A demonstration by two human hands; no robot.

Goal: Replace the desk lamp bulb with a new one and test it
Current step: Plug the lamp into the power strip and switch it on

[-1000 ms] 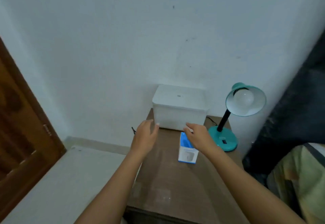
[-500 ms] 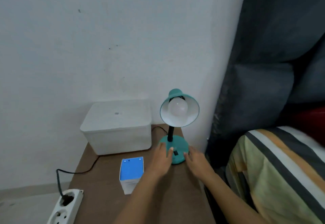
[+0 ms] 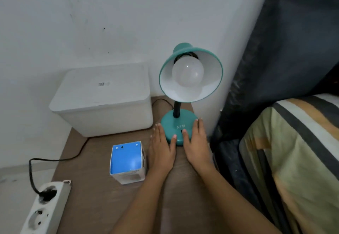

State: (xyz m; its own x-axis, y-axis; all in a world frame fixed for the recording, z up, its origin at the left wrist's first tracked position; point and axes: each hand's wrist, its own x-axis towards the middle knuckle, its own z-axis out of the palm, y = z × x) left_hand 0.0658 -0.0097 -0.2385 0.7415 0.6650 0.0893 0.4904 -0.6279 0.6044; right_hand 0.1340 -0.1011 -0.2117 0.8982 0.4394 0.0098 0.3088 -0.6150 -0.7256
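Note:
A teal desk lamp stands at the back right of a brown table. Its shade tilts toward me and a white bulb sits in it, unlit. My left hand and my right hand lie flat on either side of the lamp's round base, fingers apart, thumbs touching its front edge. Neither hand holds anything. A blue-topped white bulb box stands upright just left of my left hand.
A white lidded bin sits against the wall behind the box. A black cord runs off the table to a white power strip at lower left. A dark curtain and striped bedding fill the right side.
My view swung right and closer to the lamp. Both hands left the white bin, passed the box and settled on either side of the lamp base.

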